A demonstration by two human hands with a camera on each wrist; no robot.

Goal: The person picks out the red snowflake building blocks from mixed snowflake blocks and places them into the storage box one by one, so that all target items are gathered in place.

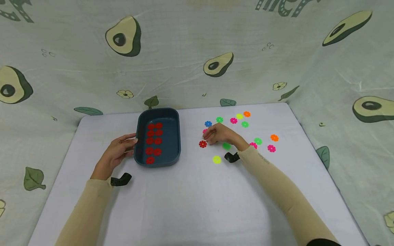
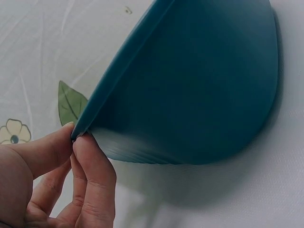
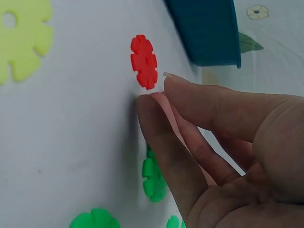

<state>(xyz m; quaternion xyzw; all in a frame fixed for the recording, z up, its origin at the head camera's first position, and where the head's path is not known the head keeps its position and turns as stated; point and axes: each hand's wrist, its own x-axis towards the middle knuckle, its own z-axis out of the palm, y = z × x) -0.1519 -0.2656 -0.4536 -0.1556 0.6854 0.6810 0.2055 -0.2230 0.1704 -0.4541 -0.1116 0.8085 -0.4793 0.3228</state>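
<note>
My left hand point(image 1: 116, 153) pinches the left rim of a dark blue tray point(image 1: 170, 143) between thumb and fingers; the left wrist view shows the pinch at the tray's corner edge. Inside the tray lie several red notched plastic discs point(image 1: 149, 140) in two columns. To the right, my right hand point(image 1: 221, 134) hovers low over the table, thumb and forefinger apart with nothing between them. Just beyond its fingertips a single red notched disc point(image 3: 144, 61) lies on the white cloth. A green notched disc point(image 3: 154, 178) shows partly behind the forefinger.
Loose discs are scattered around my right hand: yellow point(image 1: 217, 160), blue point(image 1: 208, 123), orange point(image 1: 274, 137), pink point(image 1: 271, 148) and several green ones point(image 1: 258, 141). The white table point(image 1: 172, 205) meets an avocado-print cloth point(image 1: 172, 61) at the back.
</note>
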